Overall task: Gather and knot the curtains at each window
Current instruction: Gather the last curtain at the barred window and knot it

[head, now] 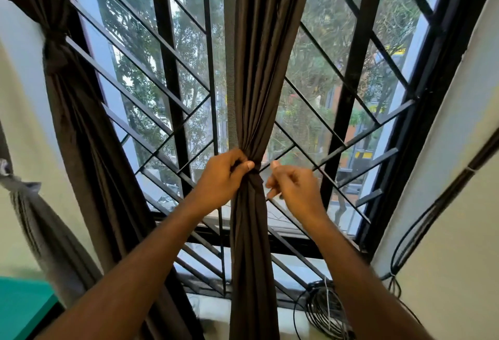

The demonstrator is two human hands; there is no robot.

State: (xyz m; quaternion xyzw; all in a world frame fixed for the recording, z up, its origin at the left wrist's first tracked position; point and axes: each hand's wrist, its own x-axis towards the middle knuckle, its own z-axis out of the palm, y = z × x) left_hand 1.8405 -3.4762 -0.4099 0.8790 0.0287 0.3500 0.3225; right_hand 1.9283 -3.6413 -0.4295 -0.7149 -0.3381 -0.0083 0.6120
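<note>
**Hands at the gathered centre curtain**

A dark brown curtain (pixel 259 75) hangs down the middle of the frame in front of a window with a black grille (pixel 167 51) of upright and slanting bars. At mid-height the cloth is drawn into a narrow waist (pixel 255 177), flaring above and below.

The left hand (pixel 224 177) grips this waist from the left, fingers curled round the cloth and the thumb lying across its front. The right hand (pixel 291 186) is just right of the waist, fingers loosely curled and the thumb raised. Whether it holds any cloth cannot be told; daylight shows between its fingertips and the curtain.

At the left of the frame a second dark curtain (pixel 81 129) hangs beside the window frame, tied in near its top by a band (pixel 55 42). A grey bundle of fabric (pixel 35 221) hangs at the far left edge, with a green surface (pixel 21 307) in the lower left corner. Coiled black cable (pixel 324 310) lies on the sill (pixel 210 310) at lower right, and more cable (pixel 421 226) runs up the pale wall (pixel 459 231) at right.
</note>
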